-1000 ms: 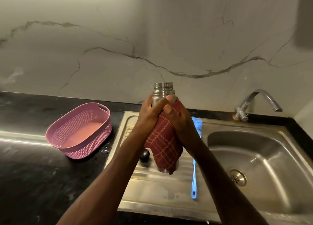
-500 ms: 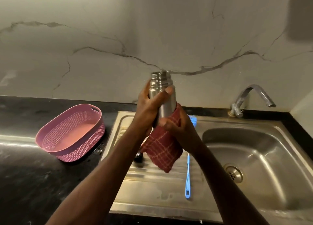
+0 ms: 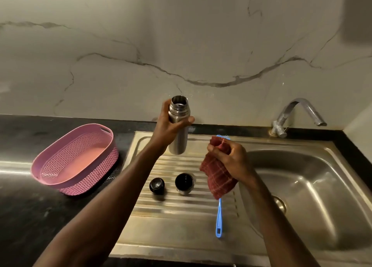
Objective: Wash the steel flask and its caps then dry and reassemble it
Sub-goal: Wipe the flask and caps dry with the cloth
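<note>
While my left hand [image 3: 168, 128] gripped the steel flask [image 3: 178, 125] around its upper body, thumb curled across the front just below the threaded neck, I held it upright and uncapped above the far edge of the drainboard [image 3: 181, 222], its base clear of the ribbed steel. My right hand [image 3: 231, 159] was apart from the flask, fingers clenched around a bunched red checked cloth [image 3: 218, 178], one end poking up past my knuckles and the rest hanging below my palm over the drainboard's right side, next to the basin. Beneath my hands, near the middle of the drainboard, the two caps sat side by side without touching: the small black stopper [image 3: 156, 185] to the left and the steel outer cap [image 3: 184, 183], standing mouth up with its dark inside showing, to the right. A blue bottle brush [image 3: 218, 220] lay lengthwise along the drainboard's right side, its handle pointing to the near edge and its bristle end mostly hidden behind my right hand and the cloth. The sink basin [image 3: 314, 186] opened to the right, with the tap [image 3: 298, 113] at its far edge. On the dark counter [image 3: 24, 206] left of the sink sat a pink perforated basket [image 3: 76, 160], near the drainboard's left edge.
</note>
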